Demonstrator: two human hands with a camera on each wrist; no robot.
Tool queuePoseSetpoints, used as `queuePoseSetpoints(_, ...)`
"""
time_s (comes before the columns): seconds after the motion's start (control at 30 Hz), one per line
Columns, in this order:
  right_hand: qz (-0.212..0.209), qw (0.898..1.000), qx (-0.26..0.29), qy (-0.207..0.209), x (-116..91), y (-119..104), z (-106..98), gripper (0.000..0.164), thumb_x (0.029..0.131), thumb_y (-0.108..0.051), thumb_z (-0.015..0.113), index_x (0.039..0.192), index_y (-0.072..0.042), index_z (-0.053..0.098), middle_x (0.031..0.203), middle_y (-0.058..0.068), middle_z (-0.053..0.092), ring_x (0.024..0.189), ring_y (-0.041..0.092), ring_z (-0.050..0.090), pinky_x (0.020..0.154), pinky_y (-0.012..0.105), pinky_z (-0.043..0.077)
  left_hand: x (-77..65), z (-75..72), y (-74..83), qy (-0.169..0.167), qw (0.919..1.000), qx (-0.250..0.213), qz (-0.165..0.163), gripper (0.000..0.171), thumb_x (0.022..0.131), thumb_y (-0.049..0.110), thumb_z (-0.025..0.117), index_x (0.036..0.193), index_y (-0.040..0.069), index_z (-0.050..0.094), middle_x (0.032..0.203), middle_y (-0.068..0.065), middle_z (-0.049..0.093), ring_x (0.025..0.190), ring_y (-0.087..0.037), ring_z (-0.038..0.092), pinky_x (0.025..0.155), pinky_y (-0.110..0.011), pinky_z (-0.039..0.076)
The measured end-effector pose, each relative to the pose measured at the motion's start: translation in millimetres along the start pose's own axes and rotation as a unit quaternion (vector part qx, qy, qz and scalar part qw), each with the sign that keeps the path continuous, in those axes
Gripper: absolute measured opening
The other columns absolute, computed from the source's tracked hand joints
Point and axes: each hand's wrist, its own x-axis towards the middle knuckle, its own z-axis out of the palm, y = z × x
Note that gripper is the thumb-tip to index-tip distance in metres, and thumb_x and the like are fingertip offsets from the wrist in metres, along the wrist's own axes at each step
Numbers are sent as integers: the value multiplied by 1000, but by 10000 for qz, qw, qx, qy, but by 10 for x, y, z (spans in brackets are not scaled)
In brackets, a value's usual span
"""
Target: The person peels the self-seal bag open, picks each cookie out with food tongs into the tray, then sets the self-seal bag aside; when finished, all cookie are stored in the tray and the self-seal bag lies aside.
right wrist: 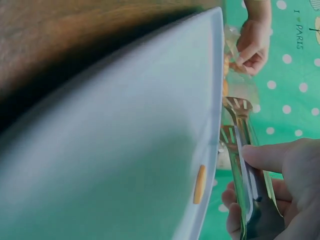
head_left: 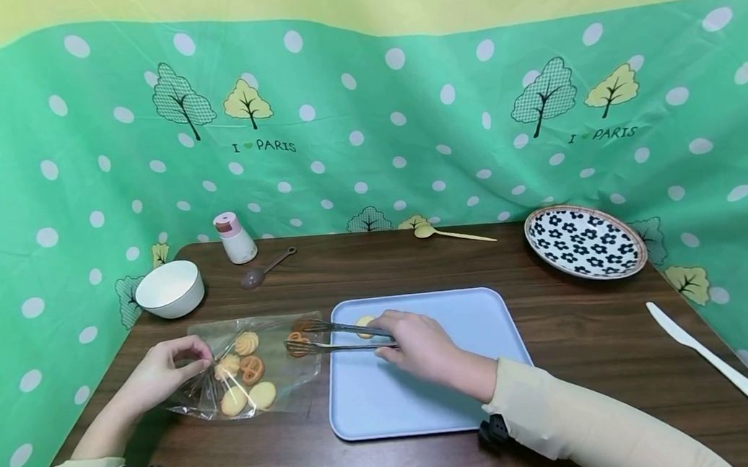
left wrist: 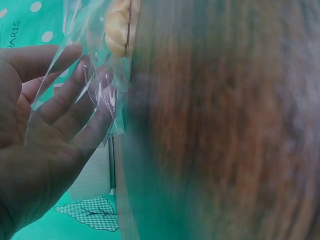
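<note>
At the left of the head view, my left hand (head_left: 173,367) pinches the edge of a clear plastic bag (head_left: 294,391) lying on the table. Several cookies are inside, among them a round brown one (head_left: 252,370) and a pale oval one (head_left: 262,395). My right hand (head_left: 417,342) grips metal tongs (head_left: 348,329) over the tray, pointing left. The spread slotted tips overlap the bag's right end, with a brown cookie (head_left: 298,343) between them. A pale cookie (head_left: 365,324) lies on the blue tray (head_left: 412,404), partly behind the tongs.
Behind the bag stand a white bowl (head_left: 169,290), a pink-capped shaker (head_left: 236,239) and a small dark spoon (head_left: 268,268). A yellow spoon (head_left: 452,234) lies at the back edge. At right are a flower-patterned plate (head_left: 585,242) and a white knife (head_left: 711,356).
</note>
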Motion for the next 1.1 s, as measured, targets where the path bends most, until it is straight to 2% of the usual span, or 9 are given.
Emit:
queuePoseSetpoints(0.27, -2, 9998, 116, -145, 49, -12, 70, 37, 83, -24, 73, 117, -18, 64, 109, -5, 66, 96, 13, 63, 78, 37, 51, 1, -5, 19, -36, 10000, -54, -76, 11, 84, 8, 68, 84, 18, 64, 86, 4, 65, 88, -7, 60, 78, -31, 46)
queuePoseSetpoints(0.67, -51, 9998, 171, -82, 60, 1, 87, 33, 84, -21, 72, 116, -19, 64, 106, -7, 66, 95, 11, 62, 79, 37, 50, -2, -8, 12, -86, 9998, -24, -154, 11, 84, 9, 68, 85, 19, 64, 86, 5, 64, 90, -8, 60, 79, -33, 46)
queuePoseSetpoints(0.9, -79, 9998, 205, -39, 41, 4, 40, 33, 84, -22, 72, 115, -19, 64, 106, -6, 66, 92, 11, 62, 76, 35, 50, -6, -8, -6, -71, 9999, -16, -123, 12, 84, 8, 68, 84, 19, 64, 85, 5, 64, 88, -8, 60, 77, -30, 46)
queuePoseSetpoints(1.1, -79, 9996, 253, 116, -11, -7, -81, 35, 82, -21, 74, 115, -18, 65, 110, -4, 67, 93, 12, 62, 76, 36, 50, -11, -9, -10, -61, 9999, -5, -114, 12, 84, 7, 68, 84, 19, 64, 85, 5, 64, 88, -8, 60, 77, -30, 46)
